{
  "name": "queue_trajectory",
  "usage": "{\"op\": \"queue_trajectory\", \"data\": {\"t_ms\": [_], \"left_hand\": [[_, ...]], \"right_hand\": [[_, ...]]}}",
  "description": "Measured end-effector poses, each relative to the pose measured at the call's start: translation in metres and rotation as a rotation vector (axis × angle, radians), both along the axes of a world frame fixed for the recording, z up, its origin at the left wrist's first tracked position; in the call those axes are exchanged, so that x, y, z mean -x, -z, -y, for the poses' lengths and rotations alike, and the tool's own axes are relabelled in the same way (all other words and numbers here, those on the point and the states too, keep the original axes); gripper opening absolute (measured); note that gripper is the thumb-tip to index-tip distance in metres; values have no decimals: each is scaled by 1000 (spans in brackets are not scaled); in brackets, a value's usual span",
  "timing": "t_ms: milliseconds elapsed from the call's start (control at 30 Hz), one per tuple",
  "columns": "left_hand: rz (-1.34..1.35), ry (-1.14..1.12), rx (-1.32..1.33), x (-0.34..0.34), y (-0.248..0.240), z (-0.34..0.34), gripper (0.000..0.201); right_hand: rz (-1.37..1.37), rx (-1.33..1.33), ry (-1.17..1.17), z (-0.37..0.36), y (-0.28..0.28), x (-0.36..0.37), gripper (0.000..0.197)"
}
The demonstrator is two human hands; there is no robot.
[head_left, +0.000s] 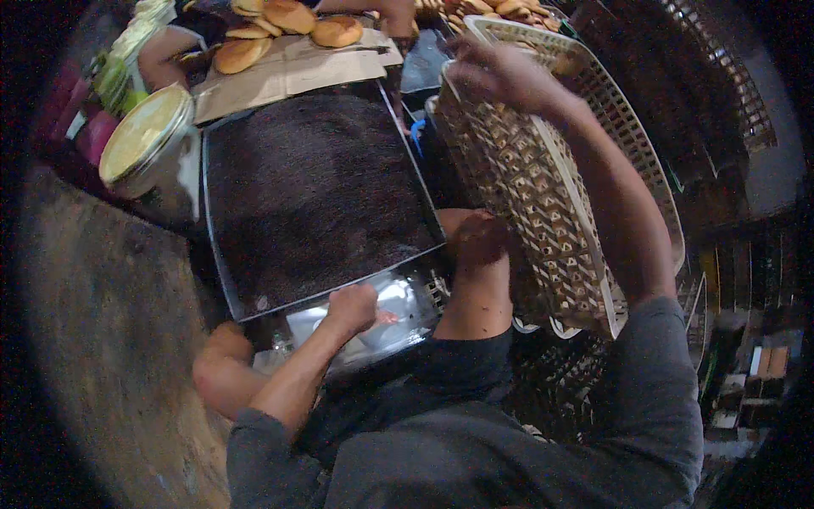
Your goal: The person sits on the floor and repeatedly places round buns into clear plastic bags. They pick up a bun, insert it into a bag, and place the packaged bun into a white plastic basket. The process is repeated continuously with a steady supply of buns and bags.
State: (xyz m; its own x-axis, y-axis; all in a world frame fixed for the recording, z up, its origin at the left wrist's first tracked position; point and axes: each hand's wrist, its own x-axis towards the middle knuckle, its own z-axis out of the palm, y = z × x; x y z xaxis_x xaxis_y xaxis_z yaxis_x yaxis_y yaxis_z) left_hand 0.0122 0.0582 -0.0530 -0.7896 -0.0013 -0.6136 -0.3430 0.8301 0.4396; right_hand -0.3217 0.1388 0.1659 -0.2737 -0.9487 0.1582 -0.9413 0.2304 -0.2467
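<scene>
My left hand (352,308) is closed in a fist at the near edge of a dark metal-rimmed tray (322,187). It is over a shiny clear plastic sheet or bag (398,310) near my lap; what its fingers hold, if anything, is hidden. Out to the far right, my right hand (492,76) is smeared by motion above the rim of a beige lattice plastic basket (543,220). Whether it grips anything cannot be made out. The basket stands tilted beside my right knee, and my right forearm passes over it.
Round golden buns (288,15) lie on cardboard (292,81) beyond the tray. A round tub (148,136) with a pale yellow top stands at the left. Another person's arm (381,10) reaches in at the far edge. More bread (509,10) is piled behind the basket.
</scene>
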Motion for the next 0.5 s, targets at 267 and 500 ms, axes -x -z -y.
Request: {"op": "queue_trajectory", "data": {"t_ms": [267,500], "left_hand": [[-891,-610,-564,9,-41,6,30],[-541,-1285,-1220,15,-38,60,73]], "right_hand": [[515,-502,-338,13,82,-146,34],[1048,453,176,57,96,-193,13]]}}
